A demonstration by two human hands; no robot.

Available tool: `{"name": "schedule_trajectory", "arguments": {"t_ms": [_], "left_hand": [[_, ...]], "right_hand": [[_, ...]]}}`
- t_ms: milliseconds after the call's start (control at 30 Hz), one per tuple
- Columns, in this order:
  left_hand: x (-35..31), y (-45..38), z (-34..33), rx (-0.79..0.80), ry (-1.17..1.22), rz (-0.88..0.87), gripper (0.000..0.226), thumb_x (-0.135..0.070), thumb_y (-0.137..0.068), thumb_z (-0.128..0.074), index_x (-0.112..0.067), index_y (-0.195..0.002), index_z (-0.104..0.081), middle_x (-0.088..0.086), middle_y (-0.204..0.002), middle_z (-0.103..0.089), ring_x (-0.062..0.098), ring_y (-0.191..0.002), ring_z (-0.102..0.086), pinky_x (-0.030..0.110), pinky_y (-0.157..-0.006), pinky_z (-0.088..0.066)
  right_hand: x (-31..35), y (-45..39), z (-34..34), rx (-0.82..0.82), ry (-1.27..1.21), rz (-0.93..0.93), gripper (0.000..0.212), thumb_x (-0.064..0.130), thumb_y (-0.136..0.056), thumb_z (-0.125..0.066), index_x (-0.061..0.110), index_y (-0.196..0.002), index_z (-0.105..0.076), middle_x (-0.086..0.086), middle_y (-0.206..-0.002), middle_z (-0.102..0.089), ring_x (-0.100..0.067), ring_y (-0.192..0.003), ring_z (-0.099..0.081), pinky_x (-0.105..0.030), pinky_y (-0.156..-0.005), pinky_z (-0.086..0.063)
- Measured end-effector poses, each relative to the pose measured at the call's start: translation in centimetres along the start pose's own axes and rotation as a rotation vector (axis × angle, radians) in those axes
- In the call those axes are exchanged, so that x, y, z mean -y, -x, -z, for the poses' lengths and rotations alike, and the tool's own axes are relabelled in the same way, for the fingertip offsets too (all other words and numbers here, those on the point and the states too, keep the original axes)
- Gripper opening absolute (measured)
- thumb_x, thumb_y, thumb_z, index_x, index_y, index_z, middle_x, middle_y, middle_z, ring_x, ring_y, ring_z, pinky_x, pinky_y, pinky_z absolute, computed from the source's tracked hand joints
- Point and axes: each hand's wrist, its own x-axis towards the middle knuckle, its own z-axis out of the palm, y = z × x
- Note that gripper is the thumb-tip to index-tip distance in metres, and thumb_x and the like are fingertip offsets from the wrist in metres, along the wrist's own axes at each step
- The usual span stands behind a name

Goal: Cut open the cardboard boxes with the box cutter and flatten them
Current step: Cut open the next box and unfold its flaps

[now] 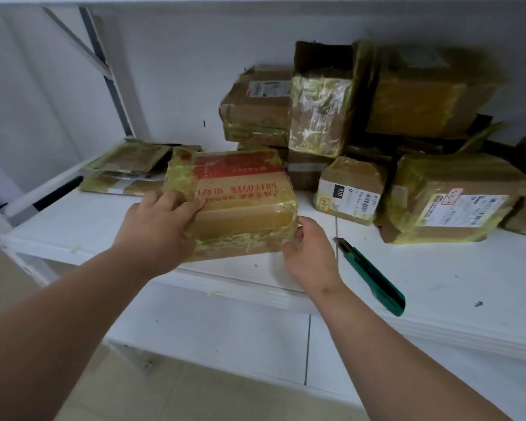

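A taped cardboard box with red print (pixel 243 196) sits near the front of the white shelf (pixel 438 275). My left hand (pixel 161 220) lies over its near left top, fingers curled onto the lid. My right hand (pixel 310 253) grips its near right corner, thumb on the side. The green box cutter (pixel 374 276) lies on the shelf just right of my right hand, with no hand on it.
A pile of several taped boxes (pixel 346 117) fills the back right of the shelf. Flattened cardboard (pixel 131 168) lies at the back left. A slanted metal shelf post (pixel 110 74) stands at the left. A lower shelf (pixel 225 335) sits below.
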Motion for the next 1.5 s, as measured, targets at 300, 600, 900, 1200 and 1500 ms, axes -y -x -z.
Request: {"name": "schedule_trajectory", "arguments": {"t_ms": [300,600,900,1200,1500], "left_hand": [[-0.8,0.3,-1.0,-0.045,-0.044,0.014,0.089,-0.064,-0.077,-0.063,-0.039,-0.151,-0.020,-0.002,-0.147,-0.031,0.027,-0.127,-0.032,0.042,-0.107,-0.031],[-0.4,0.5,-1.8,-0.090,-0.161,-0.015,0.102,-0.076,-0.072,-0.060,-0.031,-0.151,-0.015,0.001,-0.146,-0.033,0.028,-0.125,-0.036,0.042,-0.104,-0.036],[0.4,0.7,-2.4,-0.112,-0.227,-0.032,0.098,-0.066,-0.080,-0.061,-0.028,-0.153,-0.010,0.001,-0.147,-0.032,0.027,-0.123,-0.036,0.039,-0.103,-0.036],[-0.5,-1.5,2.5,0.097,0.079,-0.066,0.070,-0.060,-0.087,-0.055,-0.032,-0.146,-0.030,0.000,-0.127,-0.057,0.022,-0.107,-0.053,0.034,-0.089,-0.049],[2.1,-3.0,4.1,0.147,0.507,0.070,0.033,-0.057,-0.090,-0.055,-0.026,-0.100,-0.052,0.000,-0.089,-0.061,0.018,-0.082,-0.057,0.035,-0.072,-0.048]], "right_hand": [[0.2,-0.4,-1.7,-0.176,-0.282,-0.232,0.018,0.032,-0.091,-0.066,0.021,-0.090,-0.052,-0.004,-0.090,-0.061,-0.017,-0.077,-0.057,-0.029,-0.066,-0.042],[1.6,-0.5,-1.1,-0.178,-0.320,-0.305,0.024,0.033,-0.097,-0.060,0.014,-0.088,-0.048,0.002,-0.081,-0.056,-0.009,-0.071,-0.050,-0.022,-0.059,-0.036],[3.0,-0.5,-0.5,-0.091,-0.393,-0.344,0.022,0.028,-0.098,-0.059,0.015,-0.080,-0.055,-0.001,-0.082,-0.060,-0.012,-0.069,-0.050,-0.025,-0.059,-0.036],[3.5,0.1,2.2,-0.284,-0.934,-0.473,0.025,0.031,-0.101,-0.051,0.017,-0.087,-0.066,-0.002,-0.070,-0.067,-0.016,-0.066,-0.061,-0.031,-0.070,-0.045],[0.5,0.9,-1.7,-0.217,-0.255,-0.295,0.064,0.039,-0.087,-0.068,0.025,-0.144,-0.041,0.003,-0.143,-0.048,-0.020,-0.132,-0.045,-0.042,-0.110,-0.039]]}}
